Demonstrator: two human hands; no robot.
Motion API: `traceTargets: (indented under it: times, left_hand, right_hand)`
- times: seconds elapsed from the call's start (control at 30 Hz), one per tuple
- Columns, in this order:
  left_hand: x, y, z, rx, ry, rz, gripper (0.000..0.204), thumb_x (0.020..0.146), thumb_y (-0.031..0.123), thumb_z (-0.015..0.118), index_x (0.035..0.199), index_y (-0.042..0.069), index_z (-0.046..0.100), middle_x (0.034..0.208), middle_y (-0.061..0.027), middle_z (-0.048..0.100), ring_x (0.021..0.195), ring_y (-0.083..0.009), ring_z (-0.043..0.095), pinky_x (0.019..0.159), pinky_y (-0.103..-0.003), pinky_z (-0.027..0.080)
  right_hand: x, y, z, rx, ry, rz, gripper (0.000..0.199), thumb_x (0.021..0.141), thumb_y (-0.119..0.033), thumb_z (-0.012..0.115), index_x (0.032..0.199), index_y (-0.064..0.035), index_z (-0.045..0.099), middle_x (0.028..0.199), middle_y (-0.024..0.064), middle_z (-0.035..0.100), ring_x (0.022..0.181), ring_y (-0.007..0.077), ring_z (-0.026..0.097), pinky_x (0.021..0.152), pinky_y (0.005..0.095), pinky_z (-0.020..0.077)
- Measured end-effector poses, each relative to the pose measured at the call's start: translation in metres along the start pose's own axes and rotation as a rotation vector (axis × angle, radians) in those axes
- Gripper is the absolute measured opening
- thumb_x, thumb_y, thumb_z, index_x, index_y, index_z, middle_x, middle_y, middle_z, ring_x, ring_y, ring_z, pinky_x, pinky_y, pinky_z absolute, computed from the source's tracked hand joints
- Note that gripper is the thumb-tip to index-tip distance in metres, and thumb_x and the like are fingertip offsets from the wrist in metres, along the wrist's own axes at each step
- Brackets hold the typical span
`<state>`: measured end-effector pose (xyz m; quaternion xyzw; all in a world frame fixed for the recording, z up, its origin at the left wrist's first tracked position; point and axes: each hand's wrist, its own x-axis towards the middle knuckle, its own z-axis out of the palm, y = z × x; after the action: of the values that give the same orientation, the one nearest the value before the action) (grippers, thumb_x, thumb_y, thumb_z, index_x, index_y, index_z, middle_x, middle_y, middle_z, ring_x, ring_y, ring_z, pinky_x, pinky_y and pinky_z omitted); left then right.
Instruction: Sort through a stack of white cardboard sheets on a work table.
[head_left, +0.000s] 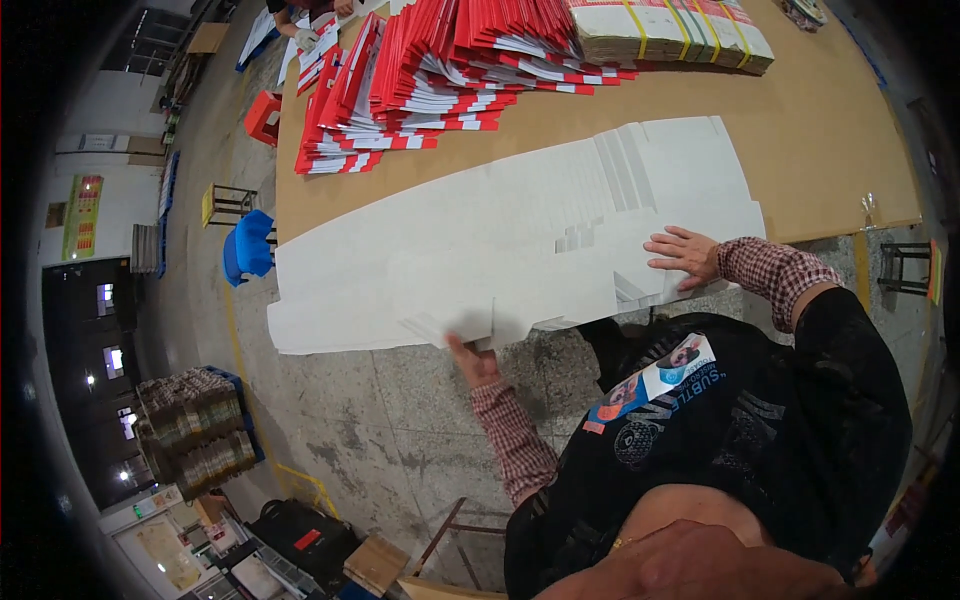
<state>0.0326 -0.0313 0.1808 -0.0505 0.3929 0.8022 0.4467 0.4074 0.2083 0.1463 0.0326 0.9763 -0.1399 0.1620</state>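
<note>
Here, I see the left hand [472, 362] pinching the near edge of a large white die-cut cardboard sheet [500, 240], fingers closed on a small flap that overhangs the brown wooden table [830, 150]. The right hand [683, 254] lies flat and open on the same sheet, palm down, pressing near its right end and gripping nothing. Both wrists wear red-checked sleeves. The sheet lies printed side down across the near part of the table, stretching away from the left pinch toward the far left, and a good part of it hangs past the table edge over the concrete floor.

Beyond both hands, further up the table, fanned stacks of red-and-white folded cartons [420, 90] lie spread out, and to the right of them sits a strapped bundle of flat printed cardboard [670, 35]. Below and left of the left hand, well apart, a blue plastic chair [247, 248] stands on the floor.

As I judge it, the risks are these: the pinch holds only a thin flap, so a sharp pull could tear or crease it along the cut lines; with so much sheet overhanging, lifting the flat right palm could let the whole blank slide off; and a wide sweep could push its far edge into the red-and-white stacks.
</note>
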Motion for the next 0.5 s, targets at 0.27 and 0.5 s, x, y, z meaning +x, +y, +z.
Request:
traceTargets:
  times: [0.27,0.5]
  left_hand:
    - [0.002,-0.006,0.049,0.736,0.205,0.376,0.051,0.075,0.015,0.066,0.117,-0.001,0.042,0.110,-0.0093,0.050,0.094,-0.0213,0.052,0.075,-0.031,0.045]
    - [-0.071,-0.020,0.125,1.458,-0.552,0.755,0.050,0.071,0.002,0.060,0.118,-0.003,0.043,0.099,-0.0160,0.055,0.085,-0.0286,0.057,0.076,-0.032,0.045]
  right_hand:
    - [-0.003,0.005,0.015,0.025,0.034,-0.013,0.080,0.073,-0.047,0.058,0.136,-0.0169,0.019,0.143,0.0101,0.007,0.132,0.0260,0.007,0.106,0.0441,0.0047]
    - [-0.010,0.017,0.021,-0.009,0.064,-0.021,0.081,0.072,-0.048,0.059,0.136,-0.0181,0.019,0.143,0.0101,0.008,0.132,0.0261,0.008,0.106,0.0444,0.0059]
